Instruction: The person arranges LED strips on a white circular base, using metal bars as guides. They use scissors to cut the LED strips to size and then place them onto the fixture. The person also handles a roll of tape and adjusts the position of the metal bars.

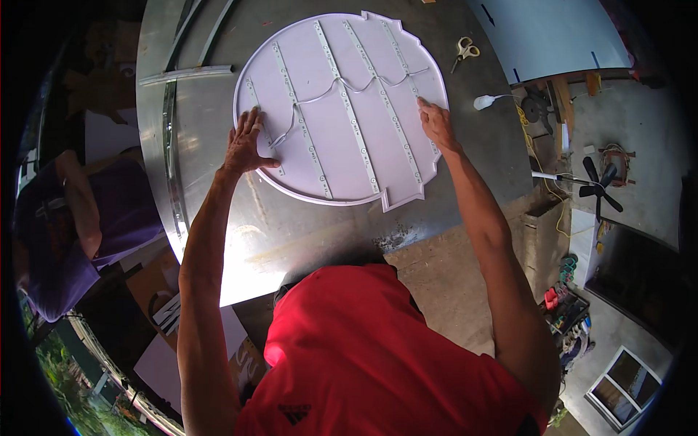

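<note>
A round, pale pinkish-white sign panel (334, 123) with a raised rim and a notched right edge lies on a metal table. Several LED strips (347, 120) run down across its inner face, and a thin white wire (316, 96) crosses them. My left hand (249, 145) rests over the left rim, fingers and thumb spread, touching the panel near the shortest strip. On the opposite side, my right hand (438, 125) reaches over the right rim. Its index finger is stretched onto the rightmost strip (407, 76), the other fingers are partly bent, and no held thing shows.
Scissors (465, 52) lie on the metal table (480, 160) beyond the panel's right side. Metal bars (185, 74) lie at the left. A white bulb-like object (483, 102) sits near the right edge. Another person (80, 211) in purple is at the left; a fan (598, 187) stands right.
</note>
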Demonstrator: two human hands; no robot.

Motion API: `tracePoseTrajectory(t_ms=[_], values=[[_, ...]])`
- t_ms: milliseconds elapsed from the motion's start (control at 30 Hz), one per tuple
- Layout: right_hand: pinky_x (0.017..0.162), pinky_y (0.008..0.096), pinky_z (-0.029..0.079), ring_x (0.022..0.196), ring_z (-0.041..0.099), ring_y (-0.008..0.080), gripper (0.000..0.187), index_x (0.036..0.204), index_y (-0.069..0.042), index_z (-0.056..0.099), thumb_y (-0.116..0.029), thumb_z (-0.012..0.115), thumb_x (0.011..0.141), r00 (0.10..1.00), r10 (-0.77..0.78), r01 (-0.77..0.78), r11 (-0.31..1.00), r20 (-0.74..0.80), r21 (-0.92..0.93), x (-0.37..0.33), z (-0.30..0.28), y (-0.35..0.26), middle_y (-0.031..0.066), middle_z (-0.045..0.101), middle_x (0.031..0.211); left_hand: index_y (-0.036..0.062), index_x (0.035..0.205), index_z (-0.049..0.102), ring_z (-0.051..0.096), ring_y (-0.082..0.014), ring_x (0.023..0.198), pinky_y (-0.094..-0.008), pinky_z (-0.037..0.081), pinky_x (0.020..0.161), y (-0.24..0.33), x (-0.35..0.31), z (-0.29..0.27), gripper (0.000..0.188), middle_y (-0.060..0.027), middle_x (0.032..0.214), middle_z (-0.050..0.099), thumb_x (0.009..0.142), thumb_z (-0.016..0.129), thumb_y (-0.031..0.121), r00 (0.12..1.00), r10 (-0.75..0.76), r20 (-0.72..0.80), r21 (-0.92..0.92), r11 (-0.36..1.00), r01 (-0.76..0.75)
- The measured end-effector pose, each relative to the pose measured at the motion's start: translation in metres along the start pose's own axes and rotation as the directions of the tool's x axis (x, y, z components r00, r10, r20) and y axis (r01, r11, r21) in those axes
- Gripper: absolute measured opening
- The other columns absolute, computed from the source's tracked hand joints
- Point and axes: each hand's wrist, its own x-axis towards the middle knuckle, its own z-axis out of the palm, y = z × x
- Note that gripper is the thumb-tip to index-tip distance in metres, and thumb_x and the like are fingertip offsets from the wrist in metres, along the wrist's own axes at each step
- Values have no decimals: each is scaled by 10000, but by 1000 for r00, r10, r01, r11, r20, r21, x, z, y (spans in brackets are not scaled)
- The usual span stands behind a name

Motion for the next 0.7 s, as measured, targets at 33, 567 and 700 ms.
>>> tracePoseTrajectory(t_ms=[33, 567, 700], values=[[712, 426, 561, 779, 676, 361, 305, 1190, -59, 684, -50, 619, 892, 1000, 22, -22, 999, 6, -26, 0, 0, -2, 180, 686, 893, 120, 1584, 201, 86, -308, 1538, -633, 200, 1172, -4, 1, 4, 1424, -78, 1669, 125, 426, 954, 466, 1000, 12, -5, 5, 1000, -12], [682, 419, 518, 769, 620, 315, 294, 1192, -103, 674, -64, 610, 907, 981, 137, -153, 981, -134, -116, -23, 33, 8, 151, 555, 892, 122, 1590, 171, 51, -324, 1540, -626, 175, 1174, 3, 4, 1, 1438, -95, 1672, 93, 442, 951, 496, 999, 40, 11, -12, 999, -40], [816, 261, 497, 872, 590, 147, 336, 1274, 84, 540, -29, 525, 958, 978, 195, -178, 962, 67, -209, -25, 40, 17, 66, 557, 859, 124, 1591, 167, 50, -322, 1540, -617, 178, 1179, 0, 1, 2, 1440, -91, 1672, 93, 441, 952, 493, 999, 46, 10, -5, 999, -46]])
